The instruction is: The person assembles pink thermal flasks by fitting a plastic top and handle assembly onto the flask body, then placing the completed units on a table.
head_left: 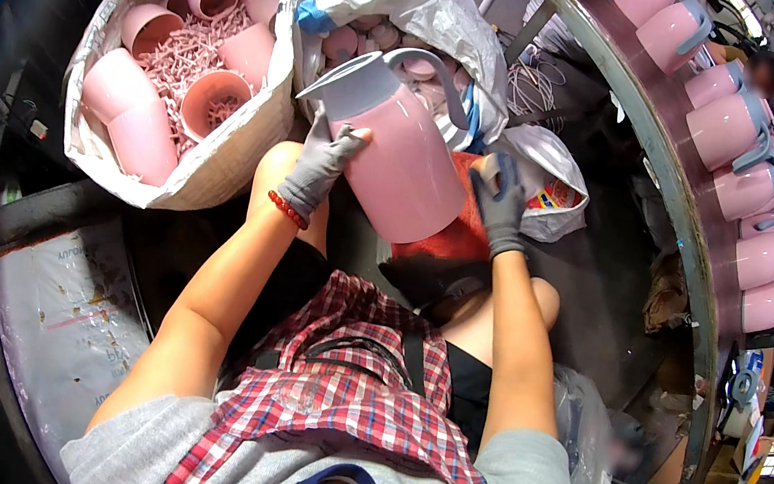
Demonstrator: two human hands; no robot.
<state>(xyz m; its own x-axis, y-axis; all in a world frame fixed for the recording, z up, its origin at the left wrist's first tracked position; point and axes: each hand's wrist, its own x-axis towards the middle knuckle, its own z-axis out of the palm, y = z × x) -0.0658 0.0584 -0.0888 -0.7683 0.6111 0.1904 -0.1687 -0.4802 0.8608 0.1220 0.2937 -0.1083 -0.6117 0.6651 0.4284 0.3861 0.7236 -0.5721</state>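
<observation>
A pink jug [399,163] with a grey lid and handle lies tilted over my lap. My left hand [321,163], in a grey glove, grips its upper side just below the lid. My right hand [498,202], also gloved, presses against the jug's base, with a small pale piece at the fingertips. An orange-red cloth [453,237] lies under the jug on my knees.
A white sack [215,174] at the left holds pink jug bodies and small pink parts. A second open bag [442,23] behind the jug holds small pink pieces. A curved conveyor [684,218] at the right carries a row of finished pink jugs [730,124].
</observation>
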